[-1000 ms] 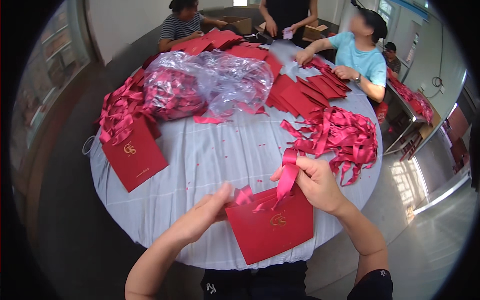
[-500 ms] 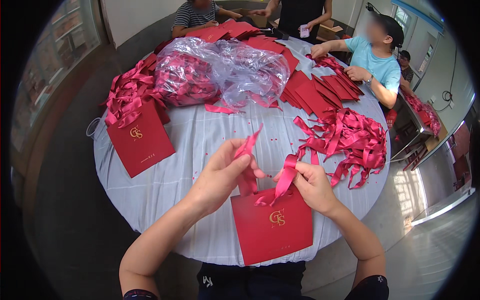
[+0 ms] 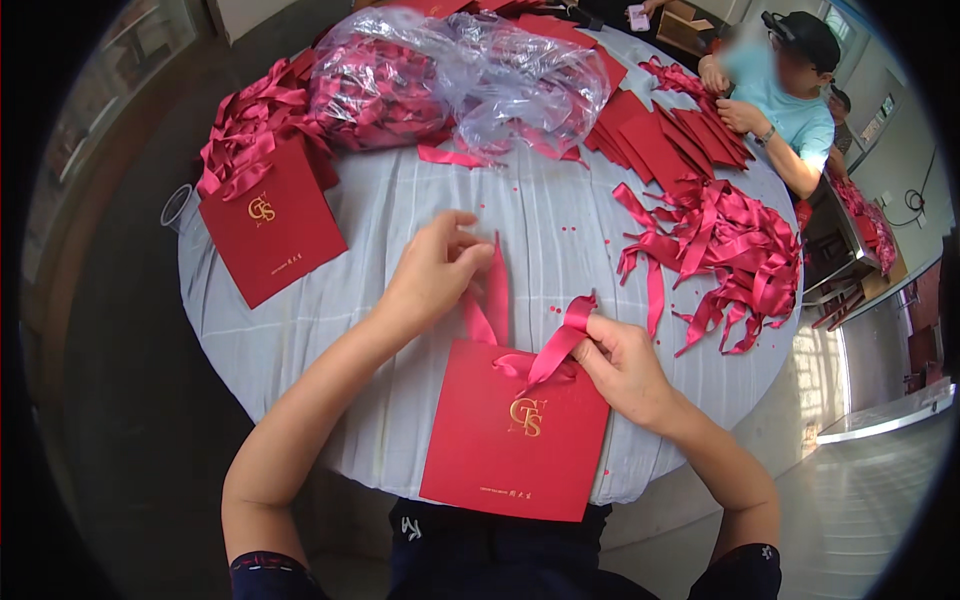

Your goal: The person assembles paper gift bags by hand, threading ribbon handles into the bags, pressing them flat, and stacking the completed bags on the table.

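Note:
A red paper gift bag [image 3: 515,455] with a gold emblem lies before me at the table's near edge. Pink satin ribbon is threaded through its top. My left hand [image 3: 432,268] is above the bag, fingers curled and thumb pressed in, at one ribbon strand [image 3: 490,305] that rises from the bag's top edge; the exact grip is partly hidden. Between thumb and fingers, my right hand [image 3: 628,368] pinches the other ribbon part [image 3: 562,345], which forms a loop and hangs over the bag's front.
Loose pink ribbons [image 3: 730,250] are heaped at the right. Another red bag [image 3: 275,225] with ribbons lies at the left, near a clear cup [image 3: 177,208]. Clear plastic bags [image 3: 380,90] of ribbons and stacked red bags [image 3: 650,140] fill the far side. A person [image 3: 790,110] works at far right.
My view has tipped down and shifted. The left hand has moved away from the right hand, up and left. The bag lies slightly more tilted, and the right hand keeps its pinch on the ribbon.

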Tool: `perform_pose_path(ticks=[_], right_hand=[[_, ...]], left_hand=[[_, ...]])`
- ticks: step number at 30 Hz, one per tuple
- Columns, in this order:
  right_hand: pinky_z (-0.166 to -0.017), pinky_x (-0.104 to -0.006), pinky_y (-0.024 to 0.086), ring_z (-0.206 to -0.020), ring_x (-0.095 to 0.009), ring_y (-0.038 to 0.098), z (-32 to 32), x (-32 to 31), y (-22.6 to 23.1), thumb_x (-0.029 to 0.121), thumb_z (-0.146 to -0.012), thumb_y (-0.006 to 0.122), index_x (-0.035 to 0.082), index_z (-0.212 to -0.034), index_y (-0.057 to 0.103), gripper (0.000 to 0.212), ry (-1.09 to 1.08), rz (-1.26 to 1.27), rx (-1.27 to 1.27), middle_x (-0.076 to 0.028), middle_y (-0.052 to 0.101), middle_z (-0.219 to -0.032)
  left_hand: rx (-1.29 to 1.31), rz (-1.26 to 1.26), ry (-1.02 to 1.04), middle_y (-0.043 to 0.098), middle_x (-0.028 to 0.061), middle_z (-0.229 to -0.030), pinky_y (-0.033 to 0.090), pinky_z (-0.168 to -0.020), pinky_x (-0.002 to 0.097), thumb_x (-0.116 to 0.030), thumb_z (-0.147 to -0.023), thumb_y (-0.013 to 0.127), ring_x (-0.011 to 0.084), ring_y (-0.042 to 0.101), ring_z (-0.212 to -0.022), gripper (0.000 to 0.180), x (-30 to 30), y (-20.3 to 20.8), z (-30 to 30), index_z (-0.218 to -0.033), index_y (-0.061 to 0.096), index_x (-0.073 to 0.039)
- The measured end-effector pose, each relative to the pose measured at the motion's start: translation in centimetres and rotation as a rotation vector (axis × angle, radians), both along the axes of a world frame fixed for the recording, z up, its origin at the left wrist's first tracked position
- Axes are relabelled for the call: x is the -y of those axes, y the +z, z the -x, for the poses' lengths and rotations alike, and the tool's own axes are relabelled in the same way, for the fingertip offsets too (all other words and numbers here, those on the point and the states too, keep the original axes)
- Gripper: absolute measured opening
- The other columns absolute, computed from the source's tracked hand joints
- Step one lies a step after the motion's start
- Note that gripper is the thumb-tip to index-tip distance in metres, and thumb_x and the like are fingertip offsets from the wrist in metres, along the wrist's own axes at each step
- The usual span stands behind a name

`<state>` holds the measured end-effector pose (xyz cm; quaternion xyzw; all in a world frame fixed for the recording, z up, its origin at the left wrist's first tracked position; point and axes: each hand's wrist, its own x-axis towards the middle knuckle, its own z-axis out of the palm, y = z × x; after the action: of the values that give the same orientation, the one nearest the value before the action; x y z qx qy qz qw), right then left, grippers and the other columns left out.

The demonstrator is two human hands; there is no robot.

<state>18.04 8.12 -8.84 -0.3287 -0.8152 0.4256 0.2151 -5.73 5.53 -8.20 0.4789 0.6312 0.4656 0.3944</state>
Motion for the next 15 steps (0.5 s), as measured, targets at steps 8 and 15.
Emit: perform_pose_path(ticks=[8,15], right_hand=[[-0.053,-0.0237,0.033,-0.057,-0.008,0.039,-0.2,0.4,0.6,0.004,-0.083,0.061,-0.001,-0.092,0.062,0.01,-0.071,-0.144,-0.1,-0.002,0.046,-0.076],[-0.051,-0.0219,0.03,-0.058,-0.004,0.038,-0.7,-1.2,-0.6,0.007,-0.082,0.064,-0.001,-0.086,0.062,0.009,-0.234,-0.059,-0.039,-0.001,0.046,-0.074]], left_hand=[[-0.734,-0.525,-0.224,0.058,0.0173,-0.113,0.046,-0.087,0.0404,-0.004,-0.081,0.065,0.034,0.056,-0.104,0.038,8.2,2.9,-3.0,-0.116,0.054,0.001],[-0.865,-0.19,-0.619,0.027,0.025,-0.145,0.016,-0.111,0.0512,-0.045,-0.082,0.059,0.0396,0.022,-0.137,0.077,10.8,1.0,-5.1,-0.141,0.033,-0.002]])
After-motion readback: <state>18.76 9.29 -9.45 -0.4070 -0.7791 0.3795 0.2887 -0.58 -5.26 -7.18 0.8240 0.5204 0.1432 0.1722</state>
